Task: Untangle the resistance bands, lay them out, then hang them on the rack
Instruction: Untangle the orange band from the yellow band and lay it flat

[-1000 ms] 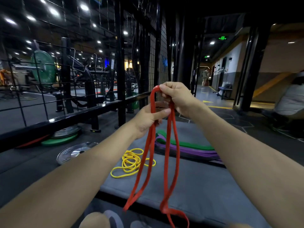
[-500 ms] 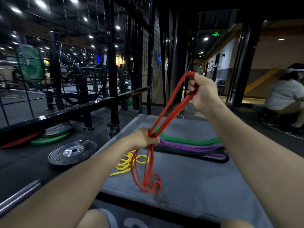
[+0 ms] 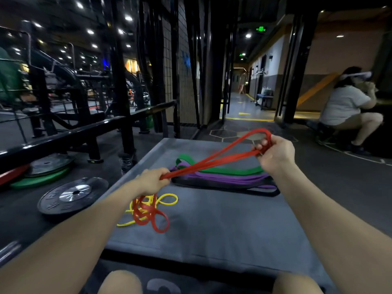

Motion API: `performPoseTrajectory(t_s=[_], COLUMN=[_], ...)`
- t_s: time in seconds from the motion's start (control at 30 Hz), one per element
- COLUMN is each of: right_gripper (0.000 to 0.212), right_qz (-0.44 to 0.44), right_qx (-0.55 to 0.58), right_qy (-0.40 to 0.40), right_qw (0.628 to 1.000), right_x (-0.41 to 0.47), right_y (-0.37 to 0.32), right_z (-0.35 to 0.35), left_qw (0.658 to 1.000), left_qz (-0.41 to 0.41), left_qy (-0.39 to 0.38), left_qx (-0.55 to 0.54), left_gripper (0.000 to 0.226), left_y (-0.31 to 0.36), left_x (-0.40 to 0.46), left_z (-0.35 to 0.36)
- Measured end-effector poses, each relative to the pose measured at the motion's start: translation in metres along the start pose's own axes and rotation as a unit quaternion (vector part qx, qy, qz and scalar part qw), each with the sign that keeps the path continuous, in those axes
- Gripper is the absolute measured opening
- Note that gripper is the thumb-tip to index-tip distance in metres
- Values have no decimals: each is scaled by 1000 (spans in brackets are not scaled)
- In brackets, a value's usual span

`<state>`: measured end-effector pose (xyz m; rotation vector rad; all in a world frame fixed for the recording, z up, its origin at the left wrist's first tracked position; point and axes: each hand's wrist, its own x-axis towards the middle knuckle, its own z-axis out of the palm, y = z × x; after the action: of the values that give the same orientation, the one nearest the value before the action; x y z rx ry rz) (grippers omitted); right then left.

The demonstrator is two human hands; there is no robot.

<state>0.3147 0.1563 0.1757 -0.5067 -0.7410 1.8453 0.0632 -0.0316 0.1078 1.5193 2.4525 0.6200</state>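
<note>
Both my hands hold a red resistance band (image 3: 214,159) above a grey mat (image 3: 222,225). My left hand (image 3: 151,180) grips its strands low at centre left. My right hand (image 3: 274,152) pinches the band's far loop higher at the right, so the strands run taut between them. The band's loose end lies coiled on the mat below my left hand. A thin yellow band (image 3: 167,199) lies tangled under that coil. Green (image 3: 231,169), purple (image 3: 224,180) and black (image 3: 229,188) bands lie side by side across the mat behind.
A black metal rack with a mesh panel (image 3: 125,98) stands along the left. Weight plates (image 3: 73,194) lie on the floor beside the mat, with a steel bar (image 3: 8,250) at the lower left. A person (image 3: 347,107) crouches at the far right. My knees show at the bottom edge.
My hands have pulled apart and come down: the left dropped toward the mat, the right swung out to the right. The red band's hanging end now lies coiled on the mat.
</note>
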Motion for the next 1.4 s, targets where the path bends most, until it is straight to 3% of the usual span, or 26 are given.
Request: performPoseTrajectory(t_s=[0.13,0.23,0.5,0.63,0.8,0.9,0.97,1.1,1.2,1.33,1.4], right_gripper=[36,38,33,28,28,22,20,25,28,24,21], right_qz=[26,33,89,95,43,-10,-62,-96,-76,-86,-77], right_qx=[7,11,-14,-75,-171,-243,-384,-630,-688,-763,-779], right_qy=[52,64,35,77,130,108,91,100,127,134,133], right_qw=[998,997,995,990,976,964,917,764,710,626,608], right_x=[17,29,72,96,105,105,105,104,99,97,97], right_y=[11,19,56,78,75,70,72,71,71,77,77], right_z=[-38,-57,-80,-126,-184,-200,-210,-222,-222,-224,-227], left_qw=[999,997,955,946,935,944,955,972,969,965,967], left_qz=[36,72,104,93,113,125,131,155,209,239,236], left_qy=[-8,-4,31,-32,-98,-118,-136,-135,-123,-104,-89], left_qx=[-28,18,275,307,323,280,228,114,44,-9,-23], left_gripper=[15,5,8,12,29,29,29,40,52,43,53], left_y=[8,13,-9,-7,0,5,2,-8,-12,-18,-19], left_x=[27,48,121,142,170,180,182,182,179,173,173], left_z=[24,29,-24,43,129,148,158,165,164,159,160])
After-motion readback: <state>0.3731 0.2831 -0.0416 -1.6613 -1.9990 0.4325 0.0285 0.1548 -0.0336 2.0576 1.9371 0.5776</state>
